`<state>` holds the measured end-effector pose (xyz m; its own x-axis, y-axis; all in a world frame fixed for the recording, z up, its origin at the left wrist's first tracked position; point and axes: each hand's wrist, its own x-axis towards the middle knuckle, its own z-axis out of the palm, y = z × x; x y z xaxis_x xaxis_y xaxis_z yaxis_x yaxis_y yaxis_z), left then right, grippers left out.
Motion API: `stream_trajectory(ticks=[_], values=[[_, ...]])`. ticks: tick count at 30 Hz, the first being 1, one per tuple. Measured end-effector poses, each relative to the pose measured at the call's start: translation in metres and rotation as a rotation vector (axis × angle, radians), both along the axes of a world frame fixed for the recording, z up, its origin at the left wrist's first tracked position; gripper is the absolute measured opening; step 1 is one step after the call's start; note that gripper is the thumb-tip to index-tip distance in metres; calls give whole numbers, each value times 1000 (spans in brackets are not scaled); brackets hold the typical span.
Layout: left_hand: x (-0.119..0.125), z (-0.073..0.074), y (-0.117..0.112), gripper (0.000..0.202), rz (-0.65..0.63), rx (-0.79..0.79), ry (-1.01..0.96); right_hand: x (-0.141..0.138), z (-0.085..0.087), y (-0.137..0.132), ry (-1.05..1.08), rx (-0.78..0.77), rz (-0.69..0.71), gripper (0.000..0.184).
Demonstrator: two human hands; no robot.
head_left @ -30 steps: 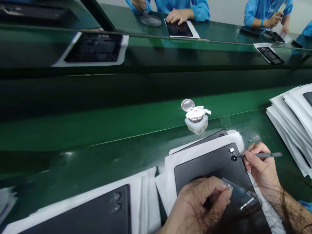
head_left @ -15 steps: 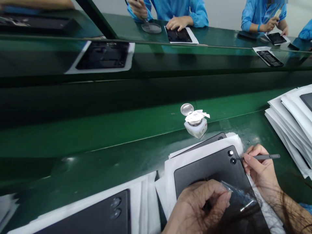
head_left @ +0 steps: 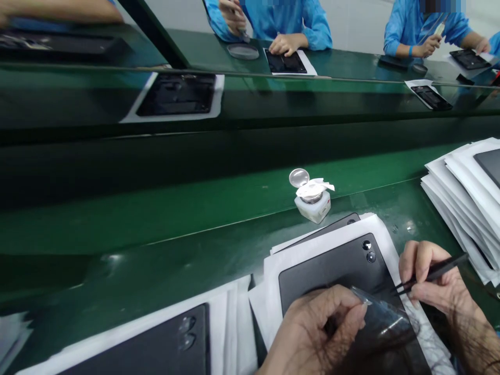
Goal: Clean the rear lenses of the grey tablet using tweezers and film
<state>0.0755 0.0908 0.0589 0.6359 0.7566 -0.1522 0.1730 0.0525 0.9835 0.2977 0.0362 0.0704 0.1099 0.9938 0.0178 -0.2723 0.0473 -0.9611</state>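
A dark tablet back cover (head_left: 336, 268) with two small camera lenses (head_left: 369, 251) lies on white sheets in front of me. My left hand (head_left: 320, 328) rests on the cover, its fingers pinched on a piece of clear film (head_left: 380, 312) that curls up from the cover. My right hand (head_left: 433, 284) grips black tweezers (head_left: 429, 273); their tip points left and down toward the film, just right of the cover's edge.
A small white jar (head_left: 312, 200) with its lid open and a wipe on top stands behind the cover. Another dark cover (head_left: 156, 346) lies at the lower left. A stack of white sheets (head_left: 461, 195) sits at the right. Across the green bench (head_left: 156, 208), people in blue work on other covers.
My right hand has drawn the tweezers away from the camera lenses, down and to the right, toward the film. My left hand has stayed pinched on the film.
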Motion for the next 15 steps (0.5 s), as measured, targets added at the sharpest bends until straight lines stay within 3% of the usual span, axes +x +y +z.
stream_trajectory(ticks=[4,15], values=[[-1,-5,-2,32,3,-1,1,0,8,-5,-206,58,68,20],[-2,-3,-1,32,-23,-24,23,-2,7,-2,-265,74,43,20]])
